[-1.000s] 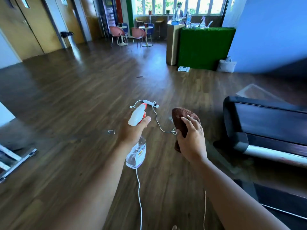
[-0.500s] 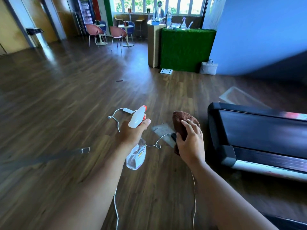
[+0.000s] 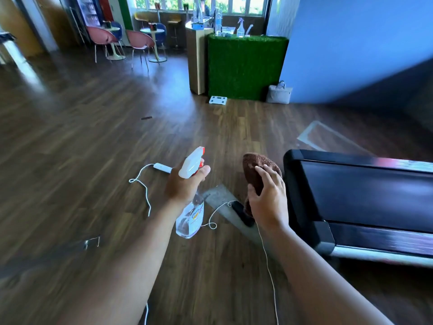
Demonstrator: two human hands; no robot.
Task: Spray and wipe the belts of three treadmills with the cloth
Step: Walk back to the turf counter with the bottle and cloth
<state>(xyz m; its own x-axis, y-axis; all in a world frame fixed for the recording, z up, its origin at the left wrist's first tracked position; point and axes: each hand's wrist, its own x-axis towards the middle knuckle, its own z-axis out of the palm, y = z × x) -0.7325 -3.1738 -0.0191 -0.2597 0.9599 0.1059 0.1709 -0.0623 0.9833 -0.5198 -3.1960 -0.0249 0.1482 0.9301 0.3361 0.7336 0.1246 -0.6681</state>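
Note:
My left hand (image 3: 185, 184) grips a clear spray bottle (image 3: 191, 219) by its neck; the white and red trigger head points up and forward. My right hand (image 3: 269, 202) holds a bunched brown cloth (image 3: 254, 170) in front of me. Both hands are raised over the wooden floor. A treadmill (image 3: 302, 195) with a black frame lies low to the right, its dark belt (image 3: 365, 191) running off the right edge. My right hand is just left of the treadmill's end, apart from it.
A white cable with a small adapter (image 3: 162, 168) loops across the floor under my hands. A dark phone-like object (image 3: 242, 214) lies by a grey mat. Farther back stand a green counter (image 3: 246, 66), a white scale (image 3: 218, 99), a bag (image 3: 278, 93), chairs (image 3: 140, 43).
The view has swung right and closer to the treadmill, which now fills more of the right side. Both hands keep their hold on bottle and cloth.

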